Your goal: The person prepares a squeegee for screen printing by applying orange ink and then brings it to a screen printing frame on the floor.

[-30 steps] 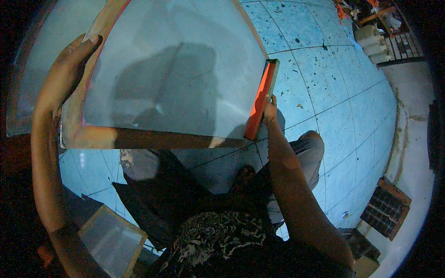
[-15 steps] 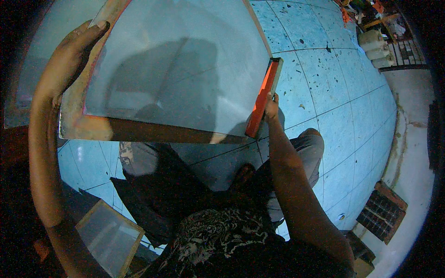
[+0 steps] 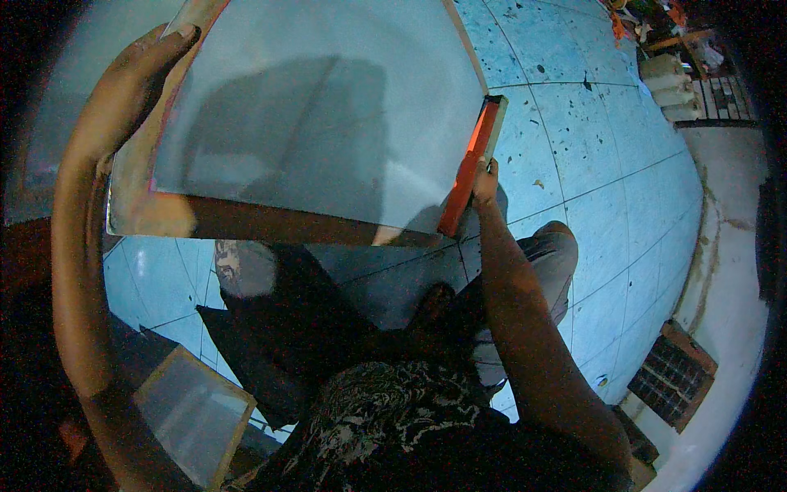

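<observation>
A large screen-printing frame with pale mesh and wooden edges is tilted in front of me, above my knees. My left hand is closed around its left edge, thumb on the near face. In my right hand is a long, narrow red-orange scoop coater with a dark end cap. It stands nearly upright along the right side of the frame; whether it presses on the mesh I cannot tell. Some fingers of both hands are hidden. A broad shadow falls across the mesh.
Blue floor tiles with dark specks extend to the right. A smaller mesh frame leans at lower left. Near the white wall lies a dark gridded panel. Pale rolls and clutter sit at upper right.
The large frame's lower edge sits slightly higher in view. My right hand and the scoop coater have shifted a little right and up. Both grips stay the same.
</observation>
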Tool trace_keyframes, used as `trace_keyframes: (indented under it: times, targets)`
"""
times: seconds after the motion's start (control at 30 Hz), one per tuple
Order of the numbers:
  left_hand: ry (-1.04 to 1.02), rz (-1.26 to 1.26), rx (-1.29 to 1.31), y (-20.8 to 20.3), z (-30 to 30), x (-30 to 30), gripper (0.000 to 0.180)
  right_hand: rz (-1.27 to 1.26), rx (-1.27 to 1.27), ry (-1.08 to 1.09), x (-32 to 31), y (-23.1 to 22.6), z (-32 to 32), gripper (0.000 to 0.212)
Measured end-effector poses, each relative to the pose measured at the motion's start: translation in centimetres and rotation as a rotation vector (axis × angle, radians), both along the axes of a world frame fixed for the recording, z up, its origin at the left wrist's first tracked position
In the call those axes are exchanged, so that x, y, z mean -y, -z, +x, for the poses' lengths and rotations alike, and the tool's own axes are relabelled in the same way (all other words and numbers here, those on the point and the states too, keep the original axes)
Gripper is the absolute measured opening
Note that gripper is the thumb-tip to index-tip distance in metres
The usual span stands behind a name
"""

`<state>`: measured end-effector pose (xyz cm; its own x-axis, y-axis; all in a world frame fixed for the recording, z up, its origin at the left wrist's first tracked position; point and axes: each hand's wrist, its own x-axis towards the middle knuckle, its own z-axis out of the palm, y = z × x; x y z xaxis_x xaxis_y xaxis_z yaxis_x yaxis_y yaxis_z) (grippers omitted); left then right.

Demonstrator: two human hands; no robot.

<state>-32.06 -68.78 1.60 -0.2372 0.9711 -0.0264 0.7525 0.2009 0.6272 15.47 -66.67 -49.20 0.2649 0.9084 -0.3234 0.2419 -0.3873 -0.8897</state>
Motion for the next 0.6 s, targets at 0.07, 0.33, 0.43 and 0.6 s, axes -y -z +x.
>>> trace_keyframes:
  times: [0.07,0.33,0.43,0.6]
  targets:
    - [0.029,-0.11,-0.036,-0.4,-1.0,-0.3,0.048,0.013,-0.048,-0.004,0.1,-0.1,-0.3,0.059]
    - [-0.006,-0.002,0.064,0.0,0.4,0.2,0.042,0.072,-0.105,0.003,0.4,-0.1,-0.7,0.05]
    - [0.033,-0.038,0.043,0.2,-1.0,-0.1,0.043,0.036,-0.066,0.007,0.6,-1.4,-1.3,0.044]
    - [0.026,-0.132,-0.016,-0.3,-1.2,-0.2,0.054,0.067,0.045,-0.001,0.7,-1.8,-1.2,0.049]
